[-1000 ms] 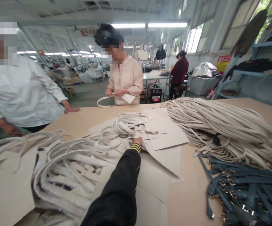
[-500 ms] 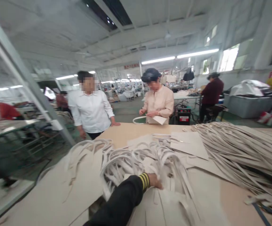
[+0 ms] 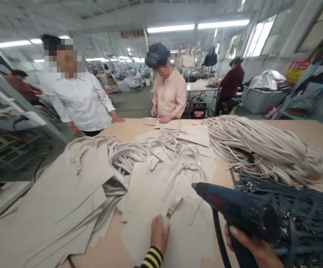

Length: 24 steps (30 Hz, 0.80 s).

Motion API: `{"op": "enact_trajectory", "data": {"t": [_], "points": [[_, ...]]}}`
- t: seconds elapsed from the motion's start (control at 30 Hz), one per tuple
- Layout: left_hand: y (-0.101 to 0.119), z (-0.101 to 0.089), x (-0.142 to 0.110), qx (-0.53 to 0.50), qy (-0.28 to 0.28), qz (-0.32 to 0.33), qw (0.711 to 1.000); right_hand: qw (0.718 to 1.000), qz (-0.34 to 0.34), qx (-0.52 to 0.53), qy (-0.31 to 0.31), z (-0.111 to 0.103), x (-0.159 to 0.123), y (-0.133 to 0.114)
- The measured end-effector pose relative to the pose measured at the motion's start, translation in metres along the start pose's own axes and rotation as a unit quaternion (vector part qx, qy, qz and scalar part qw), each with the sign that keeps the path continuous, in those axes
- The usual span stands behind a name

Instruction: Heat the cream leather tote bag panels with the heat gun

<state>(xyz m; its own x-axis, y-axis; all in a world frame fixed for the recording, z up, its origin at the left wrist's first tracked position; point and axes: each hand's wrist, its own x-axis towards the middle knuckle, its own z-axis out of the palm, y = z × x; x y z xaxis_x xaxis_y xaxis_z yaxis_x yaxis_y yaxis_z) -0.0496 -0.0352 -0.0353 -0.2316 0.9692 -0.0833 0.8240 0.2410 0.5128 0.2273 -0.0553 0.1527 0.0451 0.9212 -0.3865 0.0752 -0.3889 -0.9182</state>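
My left hand (image 3: 159, 234) rests on a cream bag panel (image 3: 161, 193) with attached straps, close to a small strap tab (image 3: 174, 207). A striped cuff shows at its wrist. My right hand (image 3: 250, 248) grips a blue heat gun (image 3: 238, 210) by its handle, nozzle pointing left over the panels, with a black cord (image 3: 219, 238) hanging down. Looped cream straps (image 3: 130, 160) lie tangled among the sheets. A stack of cream panels (image 3: 63, 190) spreads to the left. The gun's nozzle touches nothing I can see.
A large bundle of cream straps (image 3: 256, 145) and a heap of dark blue buckled straps (image 3: 298, 212) lie on the wooden table (image 3: 303, 128). Co-workers stand beyond it: one in white (image 3: 81, 100), one in a pale blouse (image 3: 169, 91). A grey bin (image 3: 260, 98) stands behind.
My right hand has come into view holding the heat gun. My left hand has moved nearer to me, from the looped straps onto a panel. The view has swung and the panels lie spread out.
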Motion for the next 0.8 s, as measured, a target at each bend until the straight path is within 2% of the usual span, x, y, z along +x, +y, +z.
{"op": "enact_trajectory", "data": {"t": [0.07,0.1,0.2,0.27,0.37,0.43,0.53,0.6,0.73,0.8], "points": [[-0.005,0.011,-0.019,0.039,-0.002,-0.023,0.999,0.996,-0.011,-0.014,-0.082,0.007,0.009,-0.012],[-0.006,0.011,-0.02,0.059,0.002,-0.028,0.998,0.994,-0.024,-0.032,-0.105,0.011,0.011,-0.016],[-0.013,-0.009,-0.012,0.127,0.033,-0.064,0.989,0.986,-0.048,-0.086,-0.133,0.017,0.008,-0.023],[-0.024,-0.03,-0.004,0.163,0.049,-0.109,0.979,0.985,-0.039,-0.062,-0.156,0.025,0.003,-0.024],[-0.038,-0.051,0.004,0.158,0.002,-0.163,0.974,0.983,-0.037,0.028,-0.178,0.053,0.008,-0.027],[-0.043,-0.054,0.004,0.14,-0.047,-0.169,0.975,0.979,-0.052,0.065,-0.185,0.08,0.019,-0.03],[-0.046,-0.048,-0.004,0.132,-0.093,-0.158,0.974,0.978,-0.056,0.07,-0.189,0.113,0.033,-0.03],[-0.05,-0.044,-0.01,0.127,-0.113,-0.151,0.974,0.981,-0.059,0.049,-0.179,0.123,0.033,-0.027],[-0.061,-0.048,-0.017,0.104,-0.132,-0.121,0.978,0.989,-0.043,0.047,-0.131,0.115,0.007,-0.021],[-0.067,-0.053,-0.017,0.09,-0.139,-0.101,0.981,0.996,-0.042,0.032,-0.073,0.101,-0.011,-0.018]]}}
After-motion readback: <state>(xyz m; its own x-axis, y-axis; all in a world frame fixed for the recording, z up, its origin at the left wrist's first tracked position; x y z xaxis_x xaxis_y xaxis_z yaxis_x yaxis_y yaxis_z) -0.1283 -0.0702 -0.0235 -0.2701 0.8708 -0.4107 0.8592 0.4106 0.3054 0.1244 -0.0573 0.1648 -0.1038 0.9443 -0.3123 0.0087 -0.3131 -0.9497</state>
